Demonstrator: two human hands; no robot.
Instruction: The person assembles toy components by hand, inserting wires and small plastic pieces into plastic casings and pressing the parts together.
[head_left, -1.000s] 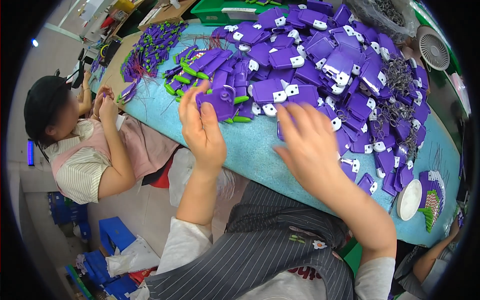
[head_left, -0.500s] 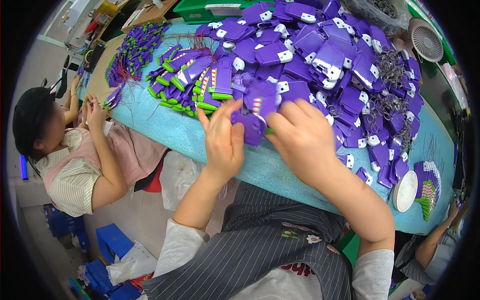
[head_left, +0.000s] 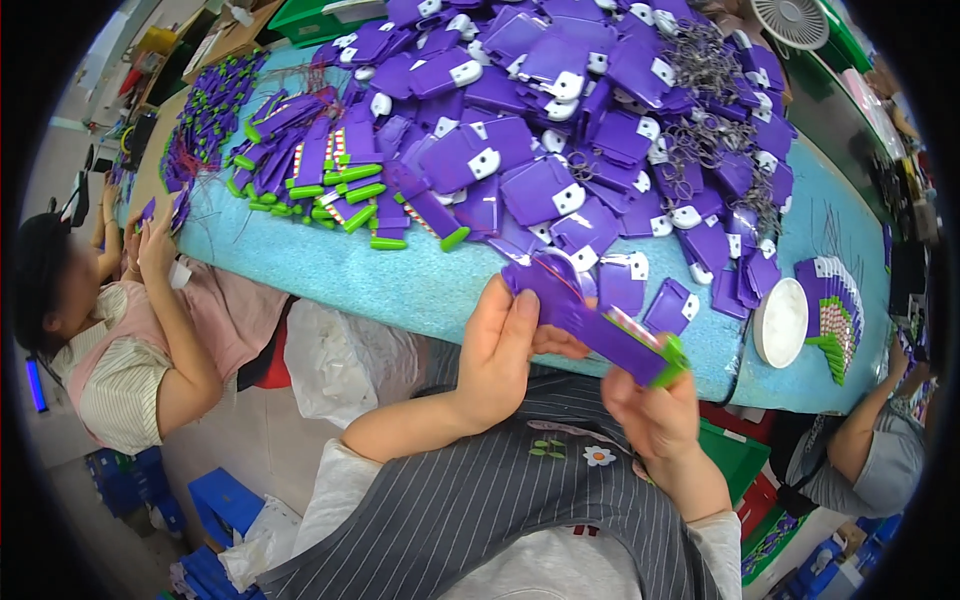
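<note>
A long purple plastic piece (head_left: 622, 345) with a green end and a red-and-white striped strip spans both my hands, above the near table edge. My left hand (head_left: 498, 345) is closed on its left end, thumb on top, where a wider purple part shows. At the green end, my right hand (head_left: 655, 408) pinches the piece from below, its fingers partly hidden. Beyond my hands lies a big heap of purple plastic casings (head_left: 540, 190) with white corners. Purple pieces with green ends (head_left: 350, 190) lie in a pile to the left of that heap.
A blue table (head_left: 320, 255) holds everything. Metal rings (head_left: 710, 70) lie on the heap. At right stand a white bowl (head_left: 781, 322) and a fanned stack of purple-green pieces (head_left: 835, 310). A person (head_left: 150, 350) works at left, another (head_left: 865, 440) at right.
My hands have come back toward my body with the purple piece, which now lies slanted with its green end to the right. My right hand has turned palm-up. The view has shifted right.
</note>
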